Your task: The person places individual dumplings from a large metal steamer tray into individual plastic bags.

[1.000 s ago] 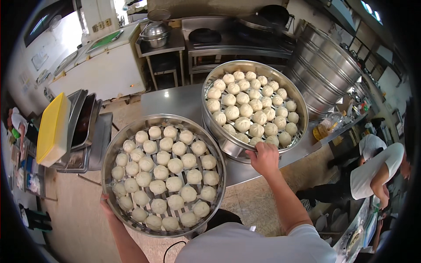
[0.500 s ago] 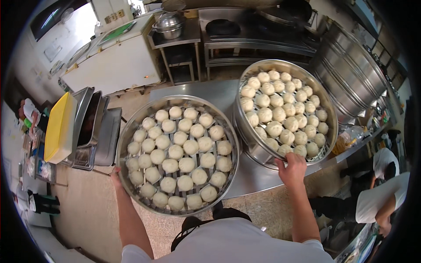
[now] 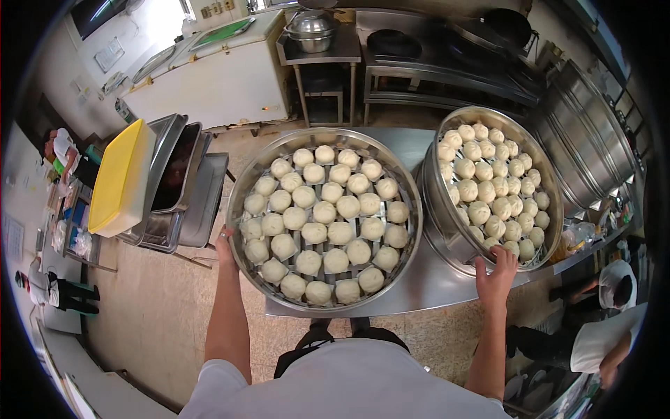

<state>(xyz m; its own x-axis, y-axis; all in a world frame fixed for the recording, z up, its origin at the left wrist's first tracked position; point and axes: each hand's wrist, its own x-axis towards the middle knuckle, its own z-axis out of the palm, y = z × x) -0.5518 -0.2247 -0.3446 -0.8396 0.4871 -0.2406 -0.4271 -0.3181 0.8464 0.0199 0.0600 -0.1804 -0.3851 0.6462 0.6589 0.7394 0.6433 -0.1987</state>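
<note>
My left hand grips the left side of a round metal steamer tray, its fingers partly hidden behind the wall. Spaced rows of smooth, pale round buns fill this tray, each on a small piece of paper. To the right, a second round steamer is tilted and holds pleated buns. Over its near rim my right hand hooks its fingers, with the thumb against the outer wall. Both steamers are at the metal table, side by side.
Stacked metal steamers stand at the far right. A rack of trays with a yellow-lidded container is on the left. Beyond are a white chest freezer and a stove. Other people are at both sides.
The left tray has moved forward and farther over the table, my left hand still at its side. My right hand stays on the right steamer's rim, its fingers now looser. The view has turned left.
</note>
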